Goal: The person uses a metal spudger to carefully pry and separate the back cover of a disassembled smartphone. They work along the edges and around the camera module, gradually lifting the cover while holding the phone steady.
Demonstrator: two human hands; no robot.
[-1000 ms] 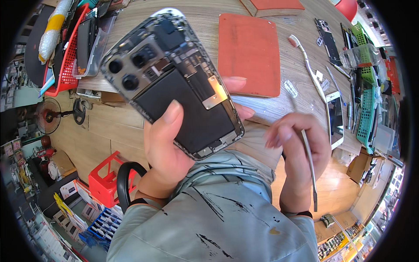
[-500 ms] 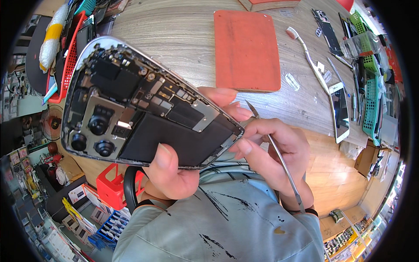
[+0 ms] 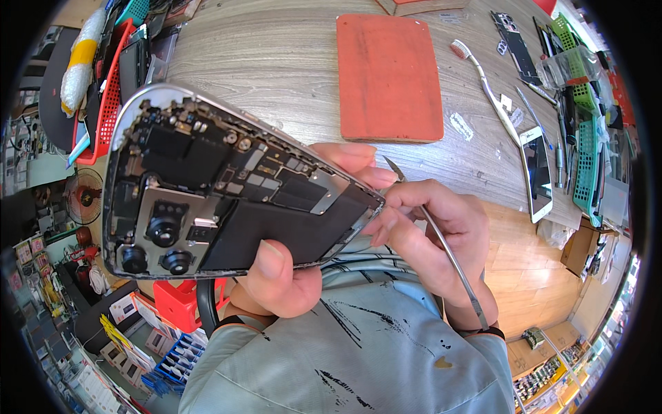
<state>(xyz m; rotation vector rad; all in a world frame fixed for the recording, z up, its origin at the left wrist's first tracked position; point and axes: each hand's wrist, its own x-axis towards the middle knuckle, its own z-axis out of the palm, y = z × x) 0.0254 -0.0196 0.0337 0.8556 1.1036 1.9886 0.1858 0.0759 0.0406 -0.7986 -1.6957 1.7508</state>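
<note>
An opened smartphone (image 3: 276,231) is tilted in front of my chest, its insides facing me: camera lenses at the left end, a black battery along the lower side, metal-plated boards above. My left hand (image 3: 286,279) grips it, thumb over the near edge and other fingertips showing past the far edge. At the phone's right end, my right hand (image 3: 448,224) touches the corner with its thumb and fingertips. Across that same hand lies a thin metal pry tool (image 3: 448,252), its pointed blade up by the fingers and its other end near the wrist.
An orange-red pad (image 3: 390,79) lies on the wood-grain table. To its right are a toothbrush (image 3: 486,86), a white phone (image 3: 536,172), a razor blade (image 3: 461,127) and a bare phone frame (image 3: 514,45). Baskets of parts stand at both sides; a red stool (image 3: 178,303) is below left.
The phone's camera end has dropped lower and shifted slightly right, so the phone tilts differently. My left thumb moved with it. My right hand and the pry tool have barely moved.
</note>
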